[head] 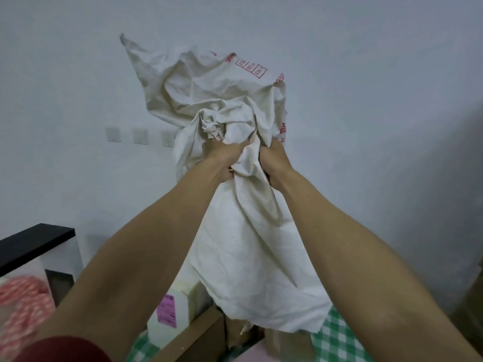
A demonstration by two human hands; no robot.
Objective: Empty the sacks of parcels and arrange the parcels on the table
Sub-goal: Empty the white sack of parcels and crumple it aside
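A white cloth sack [235, 105] with red print is lifted high in front of the wall, upside down, with its open mouth [274, 309] hanging over the table. My left hand [224, 158] and my right hand [274, 160] both grip bunched cloth in the sack's middle, close together. Under the sack lie parcels: a white parcel [170, 322] with a pink label, brown cardboard boxes [206, 333] and a brown paper parcel [287, 343]. They rest on a table with a green checked cloth [339, 338].
A black-topped white cabinet [34, 244] stands at the left, with a blurred red-and-white striped bundle [23, 307] in front of it. Wall switches [141, 135] sit on the grey wall behind. A brown shape [470, 309] shows at the right edge.
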